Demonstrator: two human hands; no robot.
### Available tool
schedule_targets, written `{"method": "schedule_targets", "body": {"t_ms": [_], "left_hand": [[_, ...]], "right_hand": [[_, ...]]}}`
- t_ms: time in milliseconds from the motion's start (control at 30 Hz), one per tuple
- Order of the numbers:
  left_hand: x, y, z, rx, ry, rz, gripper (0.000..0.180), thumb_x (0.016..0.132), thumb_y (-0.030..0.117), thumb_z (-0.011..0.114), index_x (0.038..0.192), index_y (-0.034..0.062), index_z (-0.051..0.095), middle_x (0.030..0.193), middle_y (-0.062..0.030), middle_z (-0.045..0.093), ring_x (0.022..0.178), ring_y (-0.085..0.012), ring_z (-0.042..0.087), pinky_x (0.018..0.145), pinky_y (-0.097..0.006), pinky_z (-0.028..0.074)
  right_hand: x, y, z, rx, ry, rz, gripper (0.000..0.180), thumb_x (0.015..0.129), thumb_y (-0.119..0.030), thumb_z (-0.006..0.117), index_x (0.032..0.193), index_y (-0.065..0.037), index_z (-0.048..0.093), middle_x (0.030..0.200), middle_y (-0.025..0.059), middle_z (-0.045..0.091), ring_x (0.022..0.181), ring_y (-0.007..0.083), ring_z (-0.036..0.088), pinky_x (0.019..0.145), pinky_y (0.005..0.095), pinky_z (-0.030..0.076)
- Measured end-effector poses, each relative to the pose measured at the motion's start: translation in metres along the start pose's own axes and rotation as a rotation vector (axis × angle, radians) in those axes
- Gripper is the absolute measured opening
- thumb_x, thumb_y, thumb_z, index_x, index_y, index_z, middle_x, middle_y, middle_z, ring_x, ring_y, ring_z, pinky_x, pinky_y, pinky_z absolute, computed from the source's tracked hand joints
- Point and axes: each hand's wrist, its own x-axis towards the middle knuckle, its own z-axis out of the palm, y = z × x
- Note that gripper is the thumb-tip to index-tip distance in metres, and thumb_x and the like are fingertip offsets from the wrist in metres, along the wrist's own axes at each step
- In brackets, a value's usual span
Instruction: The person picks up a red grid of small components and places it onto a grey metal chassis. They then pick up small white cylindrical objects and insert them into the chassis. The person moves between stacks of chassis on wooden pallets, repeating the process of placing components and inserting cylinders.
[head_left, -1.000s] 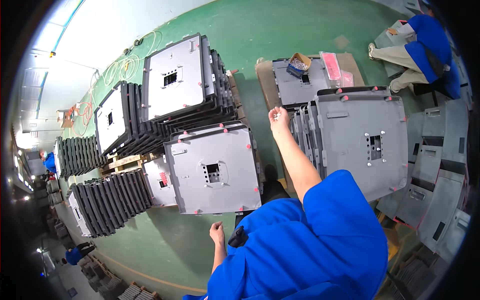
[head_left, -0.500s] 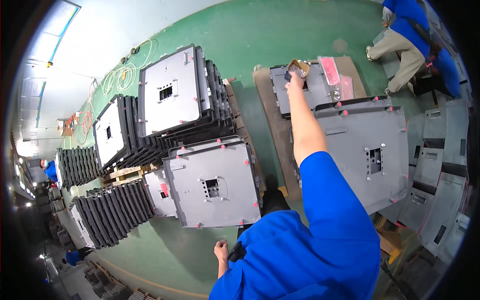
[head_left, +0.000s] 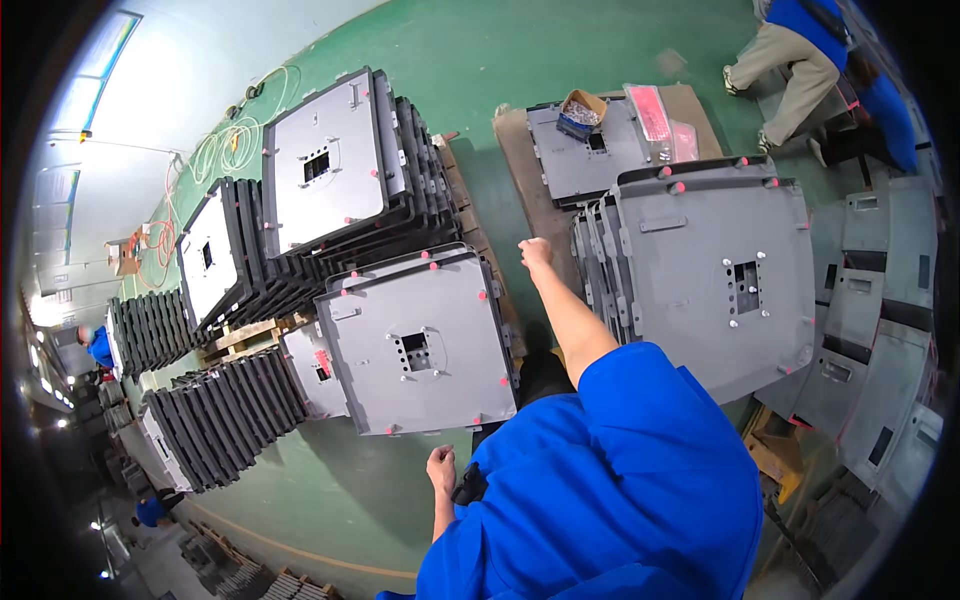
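Observation:
My right hand (head_left: 536,253) is raised over the gap between two groups of grey panels, fingers closed; whatever it holds, if anything, is too small to make out. Nearest on its right stands a grey panel (head_left: 690,290) with red plugs along its rim and white-tipped studs round a central cutout. Beyond, a small open box (head_left: 581,114) of clear-wrapped small parts rests on a flat grey panel (head_left: 560,168). My left hand (head_left: 441,468) hangs low by my body with curled fingers, their contents hidden. Ahead of it leans another grey panel (head_left: 370,375) with similar plugs and studs.
Stacked panels (head_left: 325,160) rise on wooden pallets at left, with dark-edged rows (head_left: 225,420) nearer. Red-and-clear packets (head_left: 650,112) lie beside the box. Coiled hoses (head_left: 235,145) are on the green floor. Co-workers in blue (head_left: 790,55) bend at the far right among more panels (head_left: 865,330).
My right hand has drawn back from the small box toward me and to the left, its fingers closed. The left hand stays low, almost unmoved. The view has shifted slightly.

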Motion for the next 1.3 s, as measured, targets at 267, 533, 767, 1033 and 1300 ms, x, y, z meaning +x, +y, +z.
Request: {"method": "schedule_targets", "body": {"t_ms": [267,533,767,1033,1300], "left_hand": [[-0.007,-0.042,0.012,-0.003,-0.18,-0.051,0.021,0.072,0.019,0.055,0.083,0.0028,0.063,0.074,-0.009,0.062,0.069,-0.0135,0.057,0.065,-0.025,0.044],[-0.025,-0.034,0.0,-0.118,-0.557,0.253,0.028,0.078,0.024,0.051,0.091,0.0006,0.06,0.086,-0.011,0.061,0.078,-0.0175,0.057,0.069,-0.028,0.044],[-0.061,-0.129,-0.023,-0.048,-0.663,0.228,0.03,0.078,0.025,0.051,0.092,0.0001,0.06,0.087,-0.0112,0.061,0.078,-0.0172,0.056,0.069,-0.028,0.044],[-0.076,-0.276,-0.018,0.215,-0.662,0.115,0.032,0.078,0.026,0.05,0.093,-0.0005,0.059,0.088,-0.0115,0.06,0.079,-0.0168,0.056,0.069,-0.028,0.044],[-0.039,-0.267,-0.077,-0.225,-0.531,0.139,0.033,0.074,0.027,0.056,0.1,0.0062,0.058,0.093,-0.0052,0.06,0.082,-0.0162,0.054,0.063,-0.028,0.042]], "right_hand": [[-0.042,0.066,-0.012,-0.108,0.203,-0.005,0.027,0.069,-0.025,0.055,0.077,0.0,0.06,0.066,0.0121,0.059,0.05,0.0221,0.057,0.045,0.0321,0.047],[-0.104,0.14,-0.038,-0.171,0.207,0.121,0.037,0.073,-0.032,0.05,0.079,0.004,0.057,0.072,0.0152,0.058,0.052,0.0214,0.057,0.045,0.0305,0.049],[-0.194,0.217,-0.089,-0.418,-0.06,-0.036,0.04,0.074,-0.033,0.053,0.09,0.003,0.055,0.077,0.0126,0.057,0.057,0.0192,0.057,0.046,0.0313,0.047],[-0.334,0.33,-0.146,-0.791,-0.934,0.079,0.07,0.071,-0.054,0.049,0.117,-0.001,0.043,0.115,0.0201,0.045,0.098,0.0323,0.049,0.079,0.042,0.041],[-0.438,0.276,-0.157,-0.999,-0.81,0.239,0.065,0.07,-0.055,0.05,0.111,-0.005,0.046,0.109,0.0129,0.049,0.093,0.0232,0.053,0.075,0.0402,0.045]]}}
